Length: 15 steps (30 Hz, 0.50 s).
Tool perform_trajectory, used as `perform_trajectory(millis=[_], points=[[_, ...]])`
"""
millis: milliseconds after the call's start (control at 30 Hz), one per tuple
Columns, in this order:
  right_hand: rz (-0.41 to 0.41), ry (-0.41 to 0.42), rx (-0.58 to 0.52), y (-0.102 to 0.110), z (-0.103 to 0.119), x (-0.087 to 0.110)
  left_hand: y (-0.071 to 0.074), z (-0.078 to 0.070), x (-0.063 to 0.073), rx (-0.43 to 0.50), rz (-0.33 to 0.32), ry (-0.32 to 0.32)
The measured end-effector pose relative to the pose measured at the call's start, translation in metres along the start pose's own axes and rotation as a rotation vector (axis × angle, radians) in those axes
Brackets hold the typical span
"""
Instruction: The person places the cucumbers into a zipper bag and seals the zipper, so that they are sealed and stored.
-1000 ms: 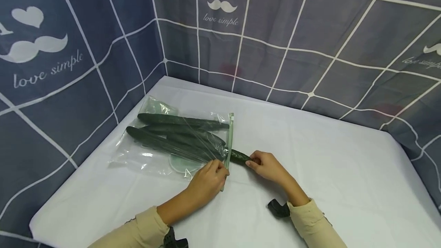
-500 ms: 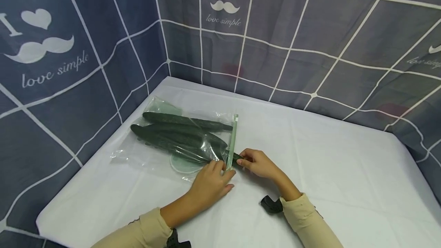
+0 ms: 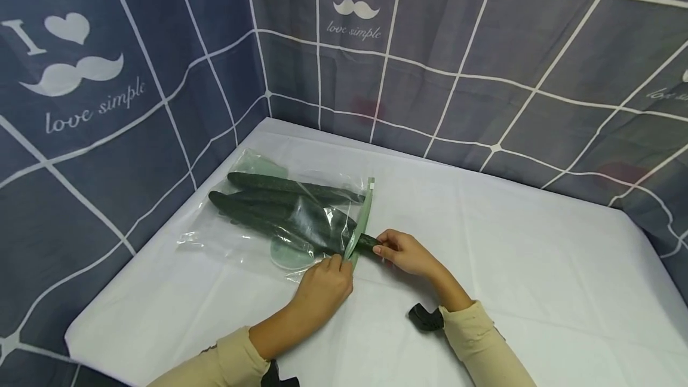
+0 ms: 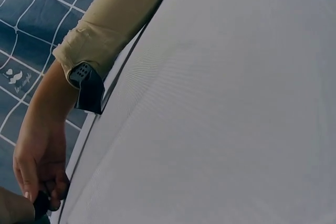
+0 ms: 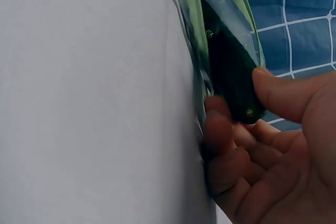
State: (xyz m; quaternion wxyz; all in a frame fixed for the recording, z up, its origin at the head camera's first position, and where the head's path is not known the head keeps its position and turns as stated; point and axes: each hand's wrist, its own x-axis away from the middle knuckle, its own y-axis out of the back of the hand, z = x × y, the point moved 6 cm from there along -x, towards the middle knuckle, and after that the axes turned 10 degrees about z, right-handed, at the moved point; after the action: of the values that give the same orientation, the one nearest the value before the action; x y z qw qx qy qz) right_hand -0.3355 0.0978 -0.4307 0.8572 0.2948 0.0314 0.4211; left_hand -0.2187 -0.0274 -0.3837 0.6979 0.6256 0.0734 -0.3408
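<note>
A clear zip bag (image 3: 215,249) with a green edge strip lies on the table, with several dark green cucumbers (image 3: 269,187) inside. My left hand (image 3: 325,291) pinches the near end of its green mouth. The mouth gapes around another cucumber (image 3: 369,242), whose outer end sticks out to the right. My right hand (image 3: 405,252) holds that end between thumb and fingers. In the right wrist view, the cucumber (image 5: 231,72) passes between the two green strips. The left wrist view shows the right hand (image 4: 39,156) at lower left; the left hand is mostly cut off there.
The white-covered table (image 3: 510,267) extends to the right and front. Dark checked curtains (image 3: 430,28) stand along its back and left sides. A black wrist device (image 3: 426,318) is at the right cuff.
The held cucumber has slid left, farther into the bag, and the right hand with it. The left hand's fingers spread briefly, then pinched the bag's edge again; the mouth now gapes wider.
</note>
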Motion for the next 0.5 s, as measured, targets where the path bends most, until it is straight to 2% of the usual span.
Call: perform_trajectory(millis=[100,233,367,500], points=[[0.021,0.026,-0.016,-0.001,0.003,-0.002,0.001,0.000,-0.001,0.044,-0.011,-0.018],[0.018,0.057,0.001,0.000,0.006,-0.005,0.005,-0.001,-0.001,0.117,0.013,-0.054],[-0.024,0.123,0.092,0.002,0.009,-0.009,0.008,0.000,-0.001,0.140,0.019,-0.063],[-0.038,0.197,0.233,0.000,0.014,-0.015,0.009,0.007,0.002,0.180,0.011,-0.010]])
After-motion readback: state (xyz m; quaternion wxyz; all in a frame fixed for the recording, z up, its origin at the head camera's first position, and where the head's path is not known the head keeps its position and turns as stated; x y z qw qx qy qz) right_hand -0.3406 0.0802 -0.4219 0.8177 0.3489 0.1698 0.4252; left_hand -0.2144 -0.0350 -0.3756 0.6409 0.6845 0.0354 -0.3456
